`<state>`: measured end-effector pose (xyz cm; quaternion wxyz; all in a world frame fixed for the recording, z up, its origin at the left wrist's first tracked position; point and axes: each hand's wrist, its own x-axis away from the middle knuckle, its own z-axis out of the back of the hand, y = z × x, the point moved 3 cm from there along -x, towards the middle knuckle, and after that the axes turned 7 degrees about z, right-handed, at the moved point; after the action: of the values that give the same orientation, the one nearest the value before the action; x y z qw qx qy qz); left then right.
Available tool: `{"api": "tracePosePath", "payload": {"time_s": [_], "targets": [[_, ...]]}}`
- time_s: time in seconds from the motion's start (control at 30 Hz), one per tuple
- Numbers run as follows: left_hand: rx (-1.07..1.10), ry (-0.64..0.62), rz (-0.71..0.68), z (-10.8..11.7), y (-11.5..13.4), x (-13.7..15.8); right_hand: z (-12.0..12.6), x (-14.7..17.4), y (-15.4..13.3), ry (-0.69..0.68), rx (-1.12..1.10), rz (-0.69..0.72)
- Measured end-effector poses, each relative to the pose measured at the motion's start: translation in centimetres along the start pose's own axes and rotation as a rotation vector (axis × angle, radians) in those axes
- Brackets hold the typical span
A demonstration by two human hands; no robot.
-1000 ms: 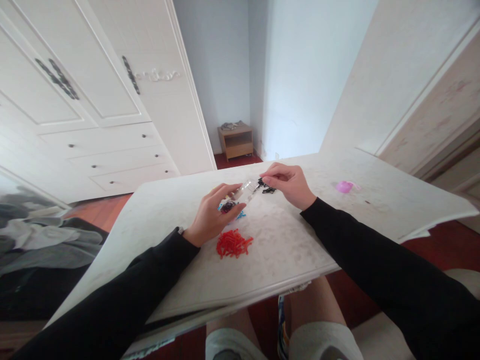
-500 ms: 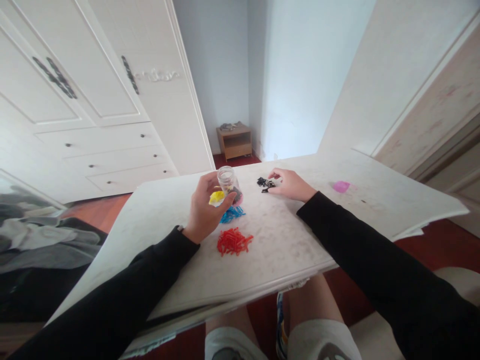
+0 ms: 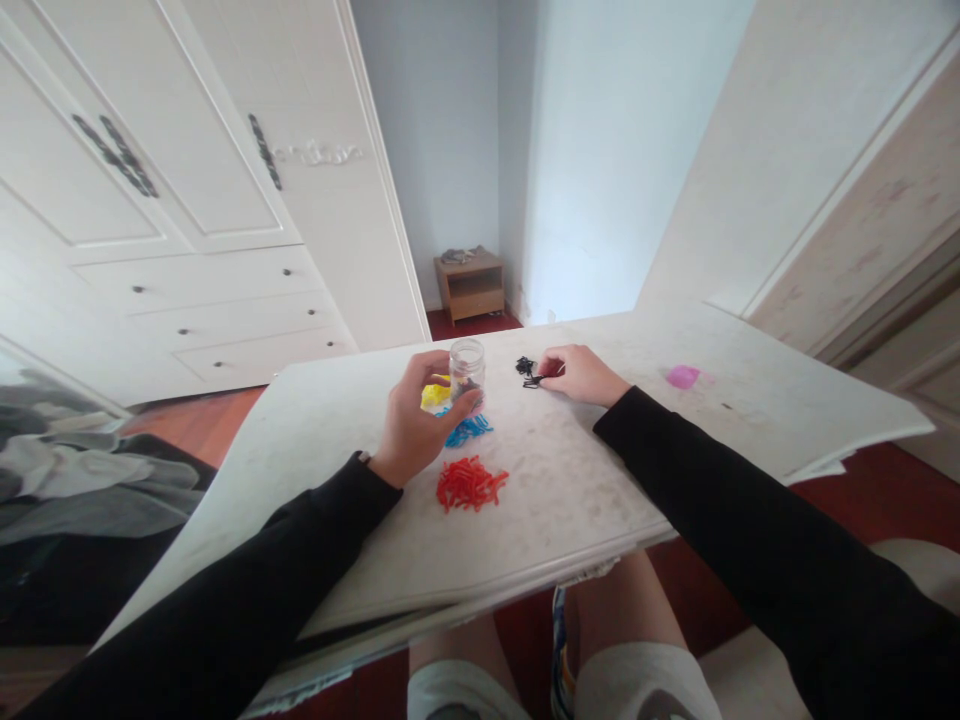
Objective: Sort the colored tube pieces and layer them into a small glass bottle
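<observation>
My left hand (image 3: 424, 415) is wrapped round a clear open-topped jar (image 3: 467, 360), which stands almost upright with dark pieces in its lower part. My right hand (image 3: 581, 375) has its thumb and fingers pinched together on some small black strips at the near edge of a little black pile (image 3: 525, 367). Below the jar lies a heap of blue strips (image 3: 469, 428). Closer to me is a larger heap of red strips (image 3: 471, 484). A yellow heap (image 3: 435, 394) shows partly behind my left fingers.
The pieces lie on a white table (image 3: 547, 480) with smudges on its top. To the right is a pink translucent item (image 3: 682, 377). A white wardrobe (image 3: 172, 220) stands beyond the left side, and a small wooden cabinet (image 3: 472, 285) is in the far corner.
The jar in my left hand has moved slightly right and toward me, and tips less. My right fingers have closed together at the black pile.
</observation>
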<state>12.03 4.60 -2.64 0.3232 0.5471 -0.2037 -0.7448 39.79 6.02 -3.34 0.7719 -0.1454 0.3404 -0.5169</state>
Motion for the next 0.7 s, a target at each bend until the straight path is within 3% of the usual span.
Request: {"api": "tracePosePath", "payload": {"time_s": [0.17,0.43,0.7], "targets": [[-0.138,0.035,-0.051,0.6,0.9,-0.4,0.4,0.1,-0.5,0.041,-0.031,-0.002],[-0.204,-0.048,-0.084,0.7,0.8,-0.7,0.4,0.0,-1.7,0.153,-0.382,-0.012],[-0.245,-0.164,-0.065,0.1,0.2,-0.5,-0.9,0.1,-3.6,0.03,-0.72,-0.004]]}}
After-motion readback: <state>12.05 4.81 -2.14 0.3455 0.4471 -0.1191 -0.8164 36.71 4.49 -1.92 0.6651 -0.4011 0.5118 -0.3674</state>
